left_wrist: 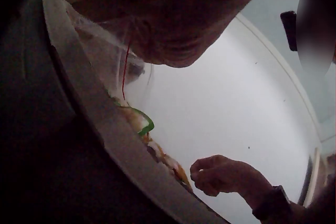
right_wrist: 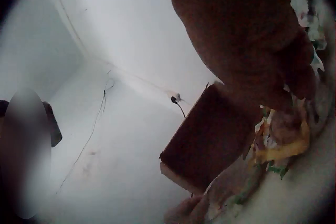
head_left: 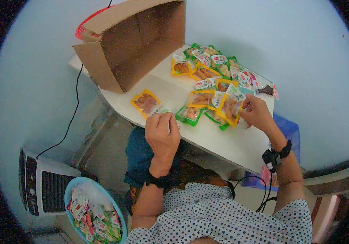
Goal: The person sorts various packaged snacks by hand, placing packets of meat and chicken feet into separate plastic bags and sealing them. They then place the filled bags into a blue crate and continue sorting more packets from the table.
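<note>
My left hand (head_left: 163, 134) is at the table's front edge, its fingers curled on the clear end of a yellow-edged snack packet (head_left: 145, 103) with brownish pieces inside. In the left wrist view, clear plastic (left_wrist: 107, 35) with a thin red line spreads from under this hand. On the right, my right hand (head_left: 258, 113) pinches the side of another yellow-edged snack packet (head_left: 228, 109), on the near part of a pile. Beside it lie more packets, among them a green-edged one (head_left: 189, 116) and a yellow-edged one (head_left: 201, 99). The right fingertips are partly hidden in the right wrist view.
An open cardboard box (head_left: 113, 61) lies on its side at the table's back left. More packets (head_left: 207, 61) are heaped toward the wall. Below left, a blue tub (head_left: 122, 219) full of packets stands by an air cooler (head_left: 56, 189). A blue crate (head_left: 287, 126) is at right.
</note>
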The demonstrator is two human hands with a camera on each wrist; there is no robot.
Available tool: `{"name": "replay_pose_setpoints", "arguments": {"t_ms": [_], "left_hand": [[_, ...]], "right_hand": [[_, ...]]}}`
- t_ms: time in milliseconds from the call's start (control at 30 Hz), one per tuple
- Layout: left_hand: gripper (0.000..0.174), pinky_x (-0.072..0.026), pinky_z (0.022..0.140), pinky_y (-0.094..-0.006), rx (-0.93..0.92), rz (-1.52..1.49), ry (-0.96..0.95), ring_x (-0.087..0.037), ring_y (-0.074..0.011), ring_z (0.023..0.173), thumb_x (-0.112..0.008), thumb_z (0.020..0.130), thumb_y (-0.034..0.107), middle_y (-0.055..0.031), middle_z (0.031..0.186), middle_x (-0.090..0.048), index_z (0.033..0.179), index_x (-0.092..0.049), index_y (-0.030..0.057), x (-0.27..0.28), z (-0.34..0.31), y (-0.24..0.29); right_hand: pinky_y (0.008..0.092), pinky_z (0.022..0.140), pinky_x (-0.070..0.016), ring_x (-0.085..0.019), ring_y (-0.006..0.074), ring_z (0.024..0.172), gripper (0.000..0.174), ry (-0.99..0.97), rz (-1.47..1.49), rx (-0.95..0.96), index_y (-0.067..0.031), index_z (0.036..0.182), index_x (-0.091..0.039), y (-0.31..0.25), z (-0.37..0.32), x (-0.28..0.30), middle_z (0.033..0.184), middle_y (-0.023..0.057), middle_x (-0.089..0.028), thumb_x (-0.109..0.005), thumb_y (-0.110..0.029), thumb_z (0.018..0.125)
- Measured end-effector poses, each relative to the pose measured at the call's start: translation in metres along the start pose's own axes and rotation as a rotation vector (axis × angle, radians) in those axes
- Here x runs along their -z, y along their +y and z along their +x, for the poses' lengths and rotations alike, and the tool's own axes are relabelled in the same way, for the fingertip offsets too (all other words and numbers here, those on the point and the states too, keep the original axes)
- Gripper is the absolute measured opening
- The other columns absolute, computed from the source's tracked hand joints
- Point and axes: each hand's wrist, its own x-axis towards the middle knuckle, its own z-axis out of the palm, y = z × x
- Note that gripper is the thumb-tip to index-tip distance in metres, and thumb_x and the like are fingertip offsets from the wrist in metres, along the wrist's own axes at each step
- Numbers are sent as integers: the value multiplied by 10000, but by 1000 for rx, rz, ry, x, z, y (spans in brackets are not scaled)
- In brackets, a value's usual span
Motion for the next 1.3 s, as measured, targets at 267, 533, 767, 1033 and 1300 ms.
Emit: {"name": "replay_pose_setpoints", "arguments": {"t_ms": [267, 533, 767, 1033, 1300], "left_hand": [[112, -492, 702, -407, -1, 22, -28, -599, -305, 805, -720, 761, 33, -107, 836, -608, 868, -687, 34, 1, 1, -1], [121, -498, 701, -397, 6, 5, -29, -601, -302, 798, -728, 756, 20, -108, 838, -609, 869, -685, 30, 4, 5, -1], [121, -496, 686, -393, -6, 24, -3, -598, -302, 791, -730, 757, 23, -103, 827, -601, 867, -683, 36, -1, 2, -2], [99, -494, 664, -390, 8, 12, 2, -585, -297, 773, -713, 765, 32, -94, 806, -577, 849, -665, 49, 0, 3, 4], [85, -493, 657, -391, 14, 4, -7, -582, -300, 763, -709, 776, 49, -93, 789, -567, 846, -661, 49, 4, 11, 3]], "right_hand": [[376, 1040, -431, -532, 310, 1217, 771, 24, -261, 522, -50, 1358, -480, 2, 27, 13, 1275, 177, -572, -798, -72, 656], [346, 940, -460, -564, 260, 1104, 783, -27, -210, 289, -37, 1329, -521, 15, 61, 4, 1153, 150, -605, -848, -111, 622], [275, 640, -447, -564, 102, 727, 277, -174, -45, 115, -1, 936, -699, -24, 27, 47, 749, 15, -604, -801, -130, 713], [230, 498, -414, -553, 50, 567, 172, -146, 656, 40, -44, 916, -722, -13, -9, 30, 742, 6, -689, -679, -210, 899], [272, 649, -543, -673, 137, 733, 216, -290, 1107, -126, 36, 1055, -659, -54, -10, -44, 919, 89, -717, -614, -147, 949]]}}
